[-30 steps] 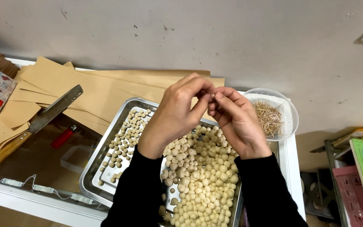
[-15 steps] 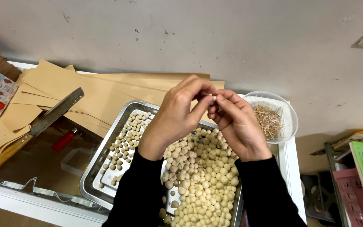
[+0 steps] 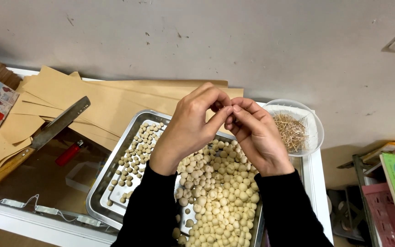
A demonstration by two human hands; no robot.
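Hands, left (image 3: 193, 126) and right (image 3: 257, 135), fingertips pinched together (item between them hidden).

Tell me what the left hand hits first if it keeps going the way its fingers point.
The left hand points its fingers right, straight at the right hand. Their fingertips already meet above the metal tray, so the right hand's fingers come first. Whatever is pinched between them is too small to tell.

A heap of small, round, cream-coloured seeds (image 3: 216, 192) is spread over a shallow steel tray (image 3: 115, 169), piled thickest at its right and near end. A thinner scatter of smaller, browner seeds (image 3: 136, 158) is laid across its left part.
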